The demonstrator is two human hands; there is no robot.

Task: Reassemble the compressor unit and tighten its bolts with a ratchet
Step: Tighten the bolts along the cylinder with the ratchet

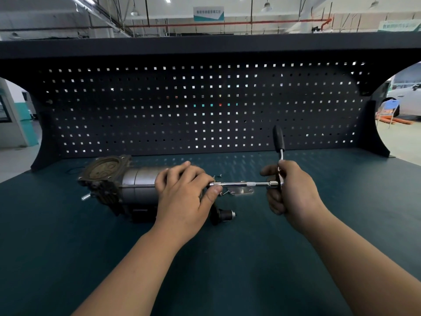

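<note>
The grey compressor unit (127,183) lies on its side on the green bench, its round valve plate facing left and up. My left hand (184,192) lies over the cylinder's right end, fingers curled on the body and thumb against the near end of the extension bar (241,184). The bar runs level from the compressor's right end to the ratchet head. My right hand (289,190) grips the ratchet (279,142) at its head, and the black handle points up and away. The bolt at the bar's tip is hidden under my left hand.
A small metal bracket (242,191) and a loose screw (225,192) lie on the bench under the bar. A black connector stub (225,214) sticks out near the compressor's front. The dark pegboard (205,106) closes off the back of the bench.
</note>
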